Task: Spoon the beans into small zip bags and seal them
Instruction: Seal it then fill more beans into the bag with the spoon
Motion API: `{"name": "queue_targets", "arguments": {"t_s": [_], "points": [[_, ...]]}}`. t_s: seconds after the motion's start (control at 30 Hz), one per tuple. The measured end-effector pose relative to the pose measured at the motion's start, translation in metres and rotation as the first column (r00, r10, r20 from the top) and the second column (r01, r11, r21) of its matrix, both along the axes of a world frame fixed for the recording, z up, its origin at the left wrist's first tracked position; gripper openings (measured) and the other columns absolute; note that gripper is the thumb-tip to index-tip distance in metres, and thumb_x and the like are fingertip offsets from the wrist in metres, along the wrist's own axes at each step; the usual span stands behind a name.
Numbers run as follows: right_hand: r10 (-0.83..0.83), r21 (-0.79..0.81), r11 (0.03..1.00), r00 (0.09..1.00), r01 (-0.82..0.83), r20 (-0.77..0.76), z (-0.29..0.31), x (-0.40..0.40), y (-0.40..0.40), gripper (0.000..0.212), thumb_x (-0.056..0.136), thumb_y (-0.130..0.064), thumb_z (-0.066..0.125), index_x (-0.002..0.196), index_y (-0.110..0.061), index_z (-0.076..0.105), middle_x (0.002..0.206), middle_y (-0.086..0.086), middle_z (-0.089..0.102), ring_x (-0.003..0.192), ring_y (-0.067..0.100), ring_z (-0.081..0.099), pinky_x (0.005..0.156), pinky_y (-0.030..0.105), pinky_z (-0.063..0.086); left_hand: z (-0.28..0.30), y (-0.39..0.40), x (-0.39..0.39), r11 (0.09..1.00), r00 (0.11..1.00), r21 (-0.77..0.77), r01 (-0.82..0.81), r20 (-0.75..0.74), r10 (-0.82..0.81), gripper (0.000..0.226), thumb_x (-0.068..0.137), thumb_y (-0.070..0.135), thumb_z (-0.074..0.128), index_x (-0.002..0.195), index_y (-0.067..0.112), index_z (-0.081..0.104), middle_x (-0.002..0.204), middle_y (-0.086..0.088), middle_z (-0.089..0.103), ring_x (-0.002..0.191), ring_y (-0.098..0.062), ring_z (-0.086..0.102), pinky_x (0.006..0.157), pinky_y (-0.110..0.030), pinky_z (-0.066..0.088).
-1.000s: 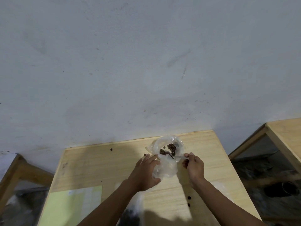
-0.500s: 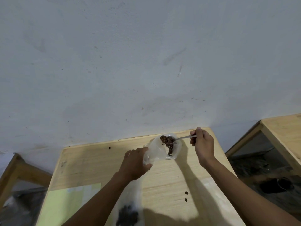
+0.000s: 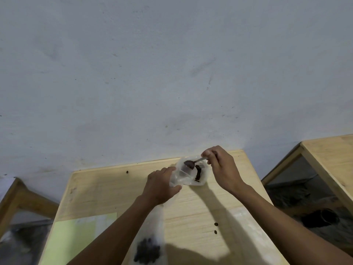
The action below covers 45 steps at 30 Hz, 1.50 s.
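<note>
Beans are going into the small bag right now, as I read it from the head view, the only one I have. My left hand grips the bag's near side, fingers curled round the plastic to hold its mouth up and open above the tabletop. My right hand pinches the handle of the spoon, whose bowl sits inside the bag's mouth. A dark streak of beans lies against the far inner side of the bag.

I judge this to be the filling step, with sealing not yet begun. Next I would tip the spoon fully and draw it out without snagging the rim, then go back for another scoop or press the zip shut.

Nearer me, a larger clear bag holds a dark heap of beans, partly cut off by the frame's lower edge and crossed by my left forearm. Three loose beans lie on the wood. I cannot tell whether the spoon is loaded or already empty; its bowl just reads dark. The zip strip is too faint to make out.
</note>
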State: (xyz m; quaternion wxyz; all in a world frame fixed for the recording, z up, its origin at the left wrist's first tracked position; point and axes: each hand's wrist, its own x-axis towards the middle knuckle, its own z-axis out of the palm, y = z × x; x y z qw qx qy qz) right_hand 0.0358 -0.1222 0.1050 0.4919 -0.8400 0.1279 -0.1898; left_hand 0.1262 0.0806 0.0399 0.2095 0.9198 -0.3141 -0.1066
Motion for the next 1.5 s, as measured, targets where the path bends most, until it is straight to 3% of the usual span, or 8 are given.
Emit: {"name": "queue_targets", "arguments": {"t_s": [0.1, 0.2, 0.37, 0.6, 0.93, 1.2, 1.37, 1.5], "points": [[0.122, -0.184, 0.977, 0.991, -0.112, 0.046, 0.000, 0.000, 0.000, 0.021, 0.102, -0.018, 0.048, 0.091, -0.019, 0.066, 0.088, -0.006, 0.056, 0.081, 0.004, 0.056, 0.074, 0.011, 0.039, 0.002, 0.002, -0.003, 0.998, 0.996, -0.045, -0.050, -0.074, 0.046, 0.070, 0.072, 0.058, 0.061, 0.132, 0.023, 0.050, 0.119, 0.006, 0.064, 0.107, -0.019, 0.061, 0.091, -0.034, 0.047], [0.088, -0.175, 0.982, 0.991, -0.069, 0.102, 0.003, 0.000, -0.003, 0.022, 0.102, -0.013, 0.047, 0.091, -0.016, 0.065, 0.088, -0.004, 0.058, 0.079, 0.006, 0.056, 0.073, 0.013, 0.040, 0.000, 0.006, -0.006, 0.996, 0.994, -0.044, -0.073, -0.088, 0.069, 0.064, 0.078, 0.052, 0.067, 0.132, 0.023, 0.050, 0.119, 0.005, 0.064, 0.107, -0.018, 0.061, 0.091, -0.033, 0.048], [-0.203, 0.111, 0.975, 0.975, 0.193, 0.091, 0.006, 0.002, -0.020, 0.023, 0.104, -0.022, 0.041, 0.092, -0.015, 0.060, 0.081, -0.005, 0.062, 0.066, 0.003, 0.056, 0.065, 0.016, 0.045, 0.003, 0.016, -0.007, 0.983, 0.974, -0.071, -0.168, -0.163, 0.155, 0.066, 0.079, 0.046, 0.071, 0.135, 0.021, 0.048, 0.126, 0.003, 0.062, 0.114, -0.018, 0.059, 0.095, -0.032, 0.045], [-0.388, 0.487, 0.753, 0.896, 0.443, -0.215, -0.056, -0.020, -0.049, 0.028, 0.102, -0.030, 0.046, 0.092, -0.006, 0.056, 0.071, 0.009, 0.054, 0.063, 0.020, 0.052, 0.062, 0.032, 0.048, -0.007, 0.041, -0.012, 0.943, 0.927, -0.136, -0.305, -0.270, 0.261, 0.076, 0.063, 0.062, 0.063, 0.127, 0.023, 0.053, 0.111, 0.006, 0.064, 0.101, -0.017, 0.060, 0.090, -0.040, 0.050], [-0.293, 0.484, 0.739, 0.871, 0.469, -0.395, -0.125, -0.047, -0.027, 0.025, 0.098, -0.025, 0.056, 0.082, -0.006, 0.059, 0.064, 0.011, 0.056, 0.055, 0.022, 0.049, 0.058, 0.034, 0.046, -0.007, 0.035, -0.019, 0.944, 0.932, -0.161, -0.288, -0.273, 0.238, 0.068, 0.073, 0.050, 0.074, 0.130, 0.022, 0.050, 0.116, 0.004, 0.063, 0.102, -0.016, 0.060, 0.092, -0.042, 0.050], [-0.275, 0.503, 0.679, 0.821, 0.534, -0.500, -0.139, -0.046, -0.034, 0.027, 0.096, -0.030, 0.059, 0.092, -0.004, 0.060, 0.074, 0.015, 0.059, 0.061, 0.022, 0.054, 0.061, 0.035, 0.048, -0.009, 0.034, -0.022, 0.950, 0.942, -0.165, -0.266, -0.253, 0.220, 0.071, 0.074, 0.049, 0.076, 0.134, 0.024, 0.047, 0.109, 0.013, 0.056, 0.101, -0.013, 0.058, 0.092, -0.041, 0.050], [-0.271, 0.338, 0.752, 0.732, 0.567, -0.624, -0.151, -0.047, -0.045, 0.066, 0.086, -0.051, 0.059, 0.136, -0.014, 0.041, 0.098, 0.019, 0.070, 0.081, 0.033, 0.069, 0.075, 0.044, 0.058, -0.008, 0.032, -0.023, 0.960, 0.953, -0.155, -0.233, -0.234, 0.193, 0.073, 0.072, 0.051, 0.075, 0.133, 0.025, 0.046, 0.114, 0.009, 0.059, 0.103, -0.014, 0.058, 0.092, -0.038, 0.048], [-0.181, 0.390, 0.829, 0.852, 0.401, -0.492, -0.100, -0.038, -0.023, 0.041, 0.091, -0.038, 0.064, 0.121, -0.011, 0.058, 0.092, 0.015, 0.065, 0.064, 0.019, 0.062, 0.063, 0.032, 0.054, -0.004, 0.023, -0.022, 0.967, 0.963, -0.146, -0.207, -0.205, 0.175, 0.075, 0.070, 0.056, 0.072, 0.134, 0.029, 0.043, 0.117, 0.010, 0.058, 0.106, -0.015, 0.057, 0.093, -0.039, 0.047]]}}
